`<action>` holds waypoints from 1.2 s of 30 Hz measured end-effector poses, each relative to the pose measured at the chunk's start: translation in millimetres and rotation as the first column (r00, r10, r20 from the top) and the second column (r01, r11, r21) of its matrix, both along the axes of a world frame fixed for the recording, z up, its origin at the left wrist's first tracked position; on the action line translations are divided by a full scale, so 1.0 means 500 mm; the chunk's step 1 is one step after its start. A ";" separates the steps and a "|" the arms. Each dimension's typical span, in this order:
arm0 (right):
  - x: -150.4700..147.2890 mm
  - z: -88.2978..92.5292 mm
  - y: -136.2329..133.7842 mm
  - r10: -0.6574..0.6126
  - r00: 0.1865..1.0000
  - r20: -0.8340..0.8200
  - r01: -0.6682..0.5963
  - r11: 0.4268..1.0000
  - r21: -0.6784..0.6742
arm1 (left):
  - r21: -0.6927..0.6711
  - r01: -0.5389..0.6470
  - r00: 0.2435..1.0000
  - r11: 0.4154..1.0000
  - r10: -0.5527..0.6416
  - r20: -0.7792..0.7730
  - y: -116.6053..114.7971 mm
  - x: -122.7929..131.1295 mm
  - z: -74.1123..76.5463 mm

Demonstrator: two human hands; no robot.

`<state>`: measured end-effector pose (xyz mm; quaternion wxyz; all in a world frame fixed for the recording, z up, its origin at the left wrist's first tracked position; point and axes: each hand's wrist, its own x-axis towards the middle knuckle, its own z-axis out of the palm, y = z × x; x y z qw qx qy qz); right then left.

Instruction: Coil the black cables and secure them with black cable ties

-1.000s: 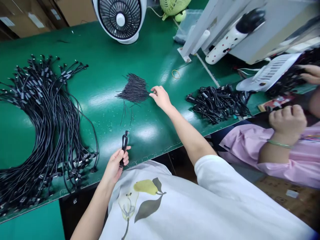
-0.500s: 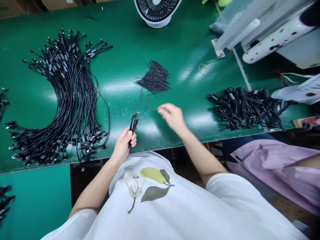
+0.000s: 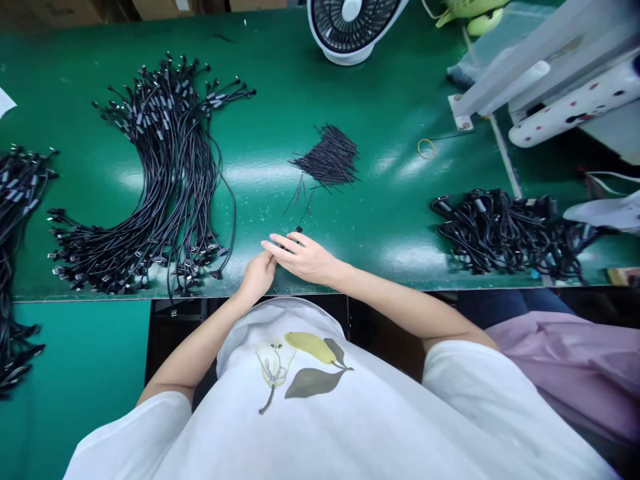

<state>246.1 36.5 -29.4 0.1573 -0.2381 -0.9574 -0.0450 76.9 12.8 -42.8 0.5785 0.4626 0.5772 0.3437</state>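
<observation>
My left hand [image 3: 257,275] is closed around a coiled black cable at the table's front edge. Most of the coil is hidden behind my hands; its black connector end [image 3: 299,229] pokes out above the fingers. My right hand [image 3: 307,259] lies across the coil against the left hand, its fingers stretched out and slightly spread. The right thumb is hidden, as is anything under those fingers. Just beyond my hands are a few loose thin black ties [image 3: 301,197], and behind them a pile of black ties [image 3: 330,157].
Long straight black cables [image 3: 160,173] lie in a large bunch on the left, with another bunch [image 3: 17,193] at the far left. Coiled cables [image 3: 495,230] are heaped on the right. A fan [image 3: 350,50], a rubber band [image 3: 426,149] and a metal frame [image 3: 465,110] stand or lie farther back.
My right hand has moved left from beside the ties onto the coiled cable in my left hand. The camera view has shifted left.
</observation>
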 end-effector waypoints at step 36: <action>-0.044 0.090 0.027 -0.173 0.924 0.342 0.281 0.911 -0.301 | -0.313 -0.101 0.835 0.945 0.251 0.489 0.029 0.013 0.021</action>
